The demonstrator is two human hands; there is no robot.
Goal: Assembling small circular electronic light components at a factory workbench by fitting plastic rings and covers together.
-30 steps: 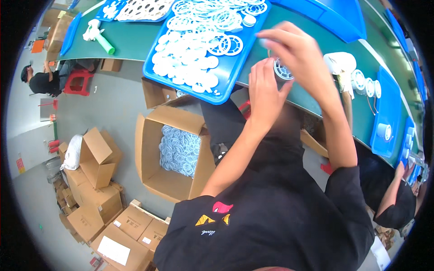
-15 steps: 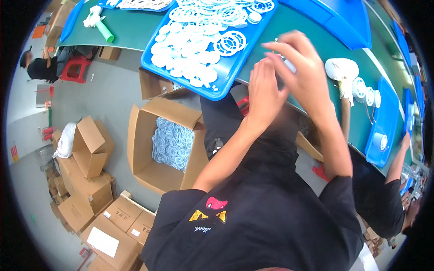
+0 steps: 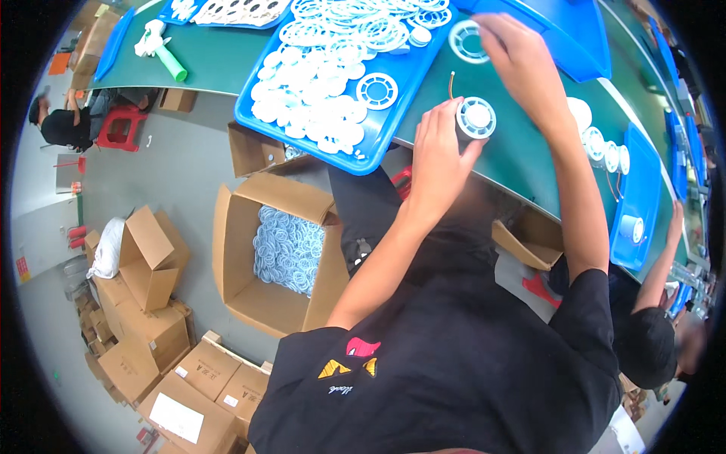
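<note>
My left hand (image 3: 439,144) is closed around a white spool-like part (image 3: 476,117), whose slotted round face and solid white middle point up. A thin brown wire (image 3: 451,85) stands up beside it. Above and to the right, my right hand (image 3: 518,57) pinches the edge of a white ring (image 3: 456,44) over the green bench. Left of my hands, a blue tray (image 3: 246,106) carries heaps of white rings (image 3: 344,30) and small white discs (image 3: 310,91). One slotted ring (image 3: 376,91) lies at that tray's right side.
Several white spools (image 3: 594,141) stand right of my right forearm, near another blue tray (image 3: 631,197). A green-handled tool (image 3: 174,66) lies at the bench's far left. Below the bench is a cardboard box (image 3: 242,287) holding pale blue rings. A co-worker's arm (image 3: 656,265) reaches in at right.
My right hand has moved up and away from my left and now holds a ring. The spool-like part now shows its slotted face. One of two slotted rings no longer shows on the tray.
</note>
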